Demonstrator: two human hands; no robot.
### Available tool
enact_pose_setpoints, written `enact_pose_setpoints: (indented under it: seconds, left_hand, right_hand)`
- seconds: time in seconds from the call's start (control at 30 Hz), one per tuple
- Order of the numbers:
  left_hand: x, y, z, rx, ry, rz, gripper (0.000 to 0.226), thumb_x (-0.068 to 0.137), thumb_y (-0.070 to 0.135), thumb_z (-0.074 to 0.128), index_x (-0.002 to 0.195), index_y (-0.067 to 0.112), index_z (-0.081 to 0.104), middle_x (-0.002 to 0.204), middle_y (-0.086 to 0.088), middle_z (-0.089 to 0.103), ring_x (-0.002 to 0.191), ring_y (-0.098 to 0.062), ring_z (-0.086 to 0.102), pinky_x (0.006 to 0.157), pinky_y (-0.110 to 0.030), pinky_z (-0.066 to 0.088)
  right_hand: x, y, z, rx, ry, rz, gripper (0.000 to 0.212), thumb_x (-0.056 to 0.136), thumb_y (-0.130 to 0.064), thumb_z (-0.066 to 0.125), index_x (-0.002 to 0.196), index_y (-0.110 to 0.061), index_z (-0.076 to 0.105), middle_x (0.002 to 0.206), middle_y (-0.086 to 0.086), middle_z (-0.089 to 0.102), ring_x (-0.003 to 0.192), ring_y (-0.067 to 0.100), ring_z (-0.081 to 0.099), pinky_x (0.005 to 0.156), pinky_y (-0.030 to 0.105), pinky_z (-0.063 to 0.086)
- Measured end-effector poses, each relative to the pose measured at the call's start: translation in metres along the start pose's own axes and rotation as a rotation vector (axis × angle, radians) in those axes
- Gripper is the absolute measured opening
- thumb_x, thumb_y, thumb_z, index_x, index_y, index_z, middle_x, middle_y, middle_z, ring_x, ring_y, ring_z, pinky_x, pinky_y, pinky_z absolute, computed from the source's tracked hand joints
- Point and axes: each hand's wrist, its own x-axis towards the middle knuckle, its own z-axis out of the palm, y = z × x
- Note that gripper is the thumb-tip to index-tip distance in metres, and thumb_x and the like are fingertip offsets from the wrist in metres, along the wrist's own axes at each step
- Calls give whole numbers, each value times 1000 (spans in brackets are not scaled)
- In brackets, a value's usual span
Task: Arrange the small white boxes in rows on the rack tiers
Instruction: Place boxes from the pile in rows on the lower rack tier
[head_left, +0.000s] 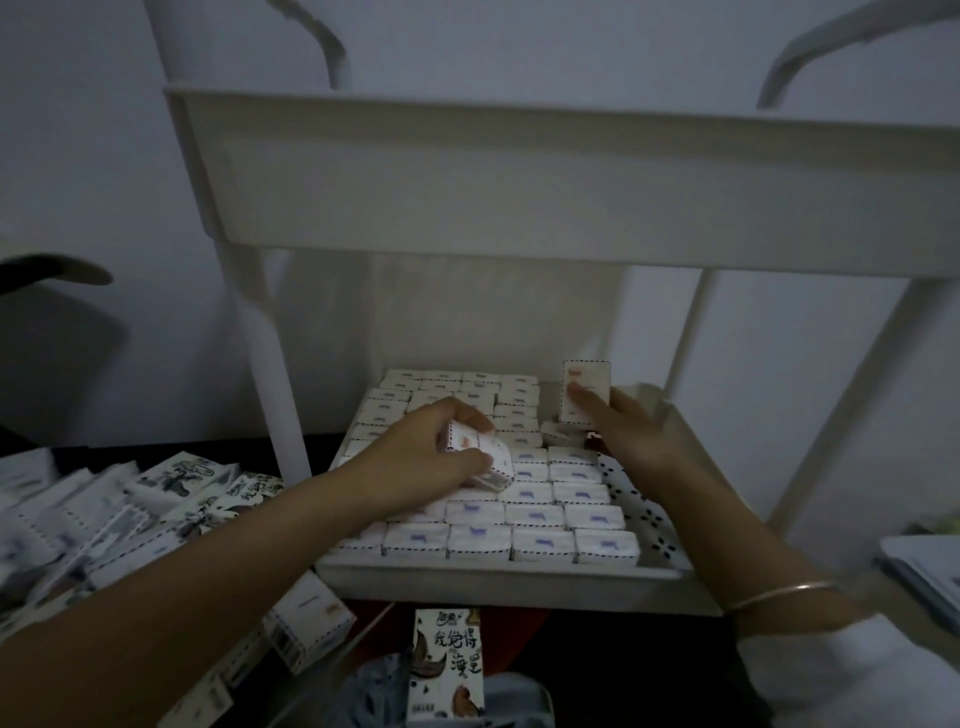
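White rack tier (493, 579) holds rows of small white boxes (535, 515); left hand (415, 452) grips several, right hand (631, 434) pinches upright box (586, 378).

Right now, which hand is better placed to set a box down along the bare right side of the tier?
Probably right. The right hand holds an upright box at the tier's back right, beside the bare perforated strip; the left hand grips a second box over the middle rows, farther off.

L hand (415, 457) and R hand (634, 431) are bare, also both forearms. On R forearm, near the wrist, sits one thin bangle (779, 595) of pale metal, plain round. Behind it white cloth (841, 670), prob. a sleeve.
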Motion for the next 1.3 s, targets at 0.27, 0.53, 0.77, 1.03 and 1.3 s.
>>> enact_pose_setpoints:
  seconds: [0.27, 0.53, 0.77, 1.03, 1.3]
  left_hand:
    - [10, 2, 4, 1, -53, 10, 55, 83, -6, 57, 123, 32, 54, 124, -2, 55, 97, -20, 63, 60, -23, 53]
    - [43, 20, 16, 350, 147, 234, 36, 88, 34, 67, 120, 26, 53, 96, 14, 56, 84, -4, 58, 71, -17, 49]
    - [87, 26, 37, 511, 331, 342, 33, 89, 46, 60, 106, 18, 60, 100, 3, 63, 91, -17, 59, 78, -31, 46]
    - [104, 27, 60, 623, 368, 473, 34, 89, 50, 60, 112, 24, 56, 100, 4, 65, 89, -13, 56, 70, -26, 40]
    - [112, 23, 64, 565, 348, 454, 33, 88, 50, 61, 108, 24, 59, 95, 5, 68, 78, -10, 57, 64, -24, 36]
  right_hand:
    - [9, 7, -2, -58, -99, 120, 43, 95, -51, 49, 125, -21, 56, 113, -5, 66, 99, 11, 63, 85, 27, 47]
    - [14, 11, -5, 22, -39, 164, 44, 93, -48, 55, 117, -11, 63, 106, 7, 71, 99, 27, 68, 97, 45, 51]
    - [18, 17, -11, 345, 72, 415, 48, 94, -51, 51, 99, -6, 65, 89, 15, 72, 82, 31, 68, 71, 39, 55]
    - [25, 21, -18, 496, 91, 447, 26, 94, -30, 60, 99, -4, 59, 87, 15, 64, 76, 27, 62, 77, 43, 54]
    - [26, 24, -25, 612, 182, 415, 30, 92, -17, 47, 119, -7, 55, 105, 20, 60, 84, 31, 62, 57, 34, 53]
